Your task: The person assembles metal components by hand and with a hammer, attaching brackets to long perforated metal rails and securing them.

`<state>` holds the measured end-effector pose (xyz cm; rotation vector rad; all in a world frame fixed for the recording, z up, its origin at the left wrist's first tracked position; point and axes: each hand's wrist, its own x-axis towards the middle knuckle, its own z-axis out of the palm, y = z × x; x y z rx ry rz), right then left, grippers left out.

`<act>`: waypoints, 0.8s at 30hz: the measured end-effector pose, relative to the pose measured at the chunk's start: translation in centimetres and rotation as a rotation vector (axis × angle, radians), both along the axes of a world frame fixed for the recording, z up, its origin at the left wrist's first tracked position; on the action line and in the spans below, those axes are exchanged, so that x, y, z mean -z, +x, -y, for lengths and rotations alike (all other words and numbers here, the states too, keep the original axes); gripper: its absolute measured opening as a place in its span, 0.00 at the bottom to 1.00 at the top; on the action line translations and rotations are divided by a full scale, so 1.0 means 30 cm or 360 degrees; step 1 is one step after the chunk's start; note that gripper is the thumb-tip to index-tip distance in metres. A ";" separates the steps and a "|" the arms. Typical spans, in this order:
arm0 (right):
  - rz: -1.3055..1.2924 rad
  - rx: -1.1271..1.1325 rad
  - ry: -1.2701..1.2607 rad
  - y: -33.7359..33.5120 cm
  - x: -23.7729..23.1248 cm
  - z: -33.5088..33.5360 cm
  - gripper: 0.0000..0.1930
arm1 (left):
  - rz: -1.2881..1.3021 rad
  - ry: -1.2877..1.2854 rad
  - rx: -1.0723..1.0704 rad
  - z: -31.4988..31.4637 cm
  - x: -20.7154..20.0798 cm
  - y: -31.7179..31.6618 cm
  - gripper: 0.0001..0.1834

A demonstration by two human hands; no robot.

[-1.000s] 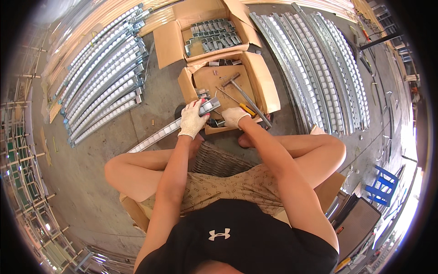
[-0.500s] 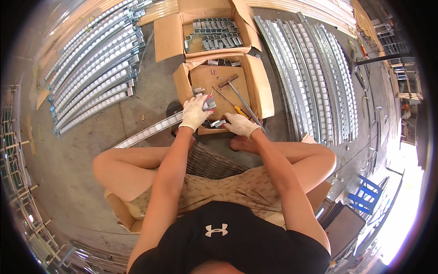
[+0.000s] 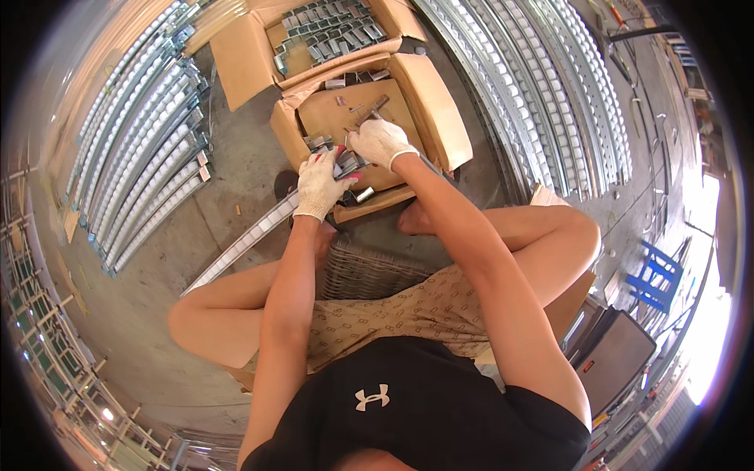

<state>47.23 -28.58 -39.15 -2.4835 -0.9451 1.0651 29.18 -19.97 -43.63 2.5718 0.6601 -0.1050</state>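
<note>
My left hand (image 3: pixel 318 187), in a white knit glove with red fingertips, is closed round the upper end of a roller track (image 3: pixel 250 242), a narrow metal channel with white rollers. Grey metal brackets lie beside its fingers. My gloved right hand (image 3: pixel 381 143) is over the cardboard box (image 3: pixel 446 118), fingers curled; what they hold, if anything, is hidden. Just beyond it shows a hammer's head (image 3: pixel 371 110), its handle partly under the hand and wrist. A loose shiny bracket (image 3: pixel 361 195) lies near the box's close edge.
Behind stands a second open carton (image 3: pixel 239 59) holding rows of metal brackets (image 3: pixel 334 31). Roller tracks (image 3: pixel 149 149) lie on the floor at left, and more tracks (image 3: pixel 542 102) at right. A wicker seat (image 3: pixel 365 271) is between my legs. A blue plastic piece (image 3: pixel 656 275) lies far right.
My right hand has moved from the brackets at the box's close edge up and over the hammer and screwdriver. My left hand stays at the track's end. The whole view has shifted and tilted.
</note>
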 end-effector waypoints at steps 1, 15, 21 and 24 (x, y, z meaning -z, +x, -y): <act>-0.0003 -0.0012 -0.0003 0.002 0.005 -0.006 0.27 | -0.0013 0.0016 0.0000 0.000 0.008 0.002 0.45; 0.0317 -0.0399 0.0227 0.020 0.055 0.006 0.22 | 0.0137 0.0144 -0.0025 0.011 0.041 0.025 0.45; 0.0623 -0.0900 0.0338 0.031 0.104 -0.040 0.13 | 0.0136 0.0146 -0.0001 0.018 0.060 0.026 0.45; 0.0602 -0.0821 0.0331 0.036 0.141 -0.033 0.11 | 0.0169 0.0128 -0.0029 0.023 0.057 0.028 0.45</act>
